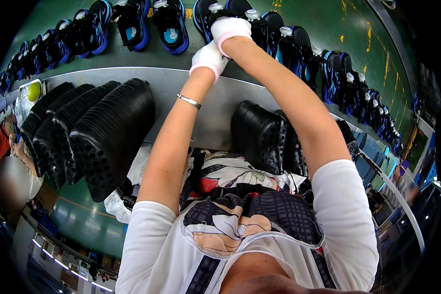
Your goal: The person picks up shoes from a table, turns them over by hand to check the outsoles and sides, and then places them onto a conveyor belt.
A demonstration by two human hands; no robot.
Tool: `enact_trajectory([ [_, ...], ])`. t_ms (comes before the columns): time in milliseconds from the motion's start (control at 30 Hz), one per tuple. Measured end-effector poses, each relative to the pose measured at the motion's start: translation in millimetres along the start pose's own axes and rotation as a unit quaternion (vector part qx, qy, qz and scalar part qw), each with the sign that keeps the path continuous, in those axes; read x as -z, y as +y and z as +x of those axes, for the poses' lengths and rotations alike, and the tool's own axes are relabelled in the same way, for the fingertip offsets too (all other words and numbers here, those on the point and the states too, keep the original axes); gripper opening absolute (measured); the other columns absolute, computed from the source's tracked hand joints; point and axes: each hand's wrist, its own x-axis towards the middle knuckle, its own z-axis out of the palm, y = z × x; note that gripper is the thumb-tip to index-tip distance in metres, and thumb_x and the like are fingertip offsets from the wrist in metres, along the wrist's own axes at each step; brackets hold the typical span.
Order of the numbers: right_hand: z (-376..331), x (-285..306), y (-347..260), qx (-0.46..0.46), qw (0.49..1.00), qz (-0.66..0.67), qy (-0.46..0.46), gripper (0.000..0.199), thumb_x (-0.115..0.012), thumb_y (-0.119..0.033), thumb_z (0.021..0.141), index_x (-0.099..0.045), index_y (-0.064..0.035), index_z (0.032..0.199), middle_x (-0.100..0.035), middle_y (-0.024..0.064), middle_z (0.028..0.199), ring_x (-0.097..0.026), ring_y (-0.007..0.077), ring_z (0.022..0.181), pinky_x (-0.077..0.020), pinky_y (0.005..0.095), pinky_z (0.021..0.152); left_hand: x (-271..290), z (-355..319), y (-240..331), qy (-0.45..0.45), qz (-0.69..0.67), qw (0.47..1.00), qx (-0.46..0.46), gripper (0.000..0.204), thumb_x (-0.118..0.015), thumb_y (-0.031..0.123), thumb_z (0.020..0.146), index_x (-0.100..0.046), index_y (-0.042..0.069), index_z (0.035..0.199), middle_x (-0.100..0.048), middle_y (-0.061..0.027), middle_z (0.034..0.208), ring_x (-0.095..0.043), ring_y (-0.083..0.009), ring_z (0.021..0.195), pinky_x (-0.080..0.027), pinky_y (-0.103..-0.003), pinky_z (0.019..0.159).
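Seen from above, a person wearing a white short-sleeved top and a dark patterned apron with pale flower shapes (230,223) reaches both arms forward over a grey metal ledge (210,120) to a long green surface (348,29) marked with yellow. The right hand (232,30), in a white glove with a pink cuff, is at the top centre, overlapping the near part of a black sports shoe with a bright blue sole (200,22). This shoe lies just beyond and slightly left of that hand, partly covered by it. The left hand (209,60), gloved alike, is nearer the body, below and left of the right one, against it. The fingers of both are hidden, so whether either grasps the shoe or is loose cannot be told. A silver bracelet (188,101) circles the left wrist. Similar shoes line the green surface on both sides. On the near side of the ledge stand black ribbed boots with holed soles: a large cluster (115,127) left of the arms, and others (257,132) between and beyond them.
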Motion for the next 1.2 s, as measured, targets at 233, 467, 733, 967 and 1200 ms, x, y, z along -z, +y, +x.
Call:
enact_trajectory([
  [233,-22.2,29.7,-1.7,0.051,0.998,-0.038,-0.012,0.022,-0.066,-0.011,0.073,-0.07,-0.007,0.095,-0.069,0.0127,0.096,-0.067,0.0275,0.09,-0.0537,0.0381,0.075,8.1,5.9,0.5,-0.025,0.006,0.999,0.026,0.032,-0.062,0.028,0.08,-0.063,0.01,0.107,-0.063,-0.0163,0.109,-0.059,-0.0347,0.102,-0.049,-0.042,0.086],
  [467,3.8,21.2,4.3,0.11,0.989,-0.103,-0.007,0.021,-0.06,-0.009,0.076,-0.071,-0.0081,0.095,-0.069,0.0114,0.097,-0.067,0.0284,0.09,-0.0532,0.0382,0.075,0.7,10.4,-9.5,-0.017,0.035,0.998,-0.043,0.034,-0.065,0.02,0.078,-0.061,0.007,0.109,-0.062,-0.0178,0.111,-0.058,-0.0354,0.103,-0.047,-0.041,0.089],
  [733,2.6,29.6,4.5,0.087,0.995,-0.037,-0.014,0.028,-0.057,-0.015,0.083,-0.066,-0.0059,0.108,-0.065,0.013,0.111,-0.064,0.0272,0.1,-0.0501,0.0404,0.084,-2.0,23.5,-24.1,0.023,0.084,0.988,-0.13,0.033,-0.062,0.02,0.078,-0.062,0.007,0.108,-0.06,-0.0177,0.113,-0.056,-0.0346,0.106,-0.046,-0.041,0.091],
  [967,-123.8,37.4,63.4,0.119,0.972,0.192,0.065,0.029,-0.05,-0.034,0.087,-0.062,-0.0092,0.098,-0.064,0.0129,0.091,-0.061,0.0329,0.089,-0.0487,0.0419,0.077,2.2,32.2,-57.5,0.113,0.108,0.965,-0.212,0.043,-0.062,0.014,0.08,-0.055,0.001,0.12,-0.053,-0.0171,0.127,-0.048,-0.0311,0.12,-0.037,-0.035,0.103],
  [1200,-353.5,-45.3,193.7,-0.29,0.85,0.344,0.273,0.025,-0.055,-0.022,0.087,-0.064,-0.0079,0.106,-0.065,0.0106,0.102,-0.062,0.0253,0.094,-0.0476,0.0315,0.086,26.0,-10.2,-56.0,0.105,0.149,0.958,-0.222,0.049,-0.063,0.027,0.082,-0.053,0.005,0.124,-0.05,-0.0177,0.127,-0.05,-0.0331,0.114,-0.04,-0.037,0.097],
])
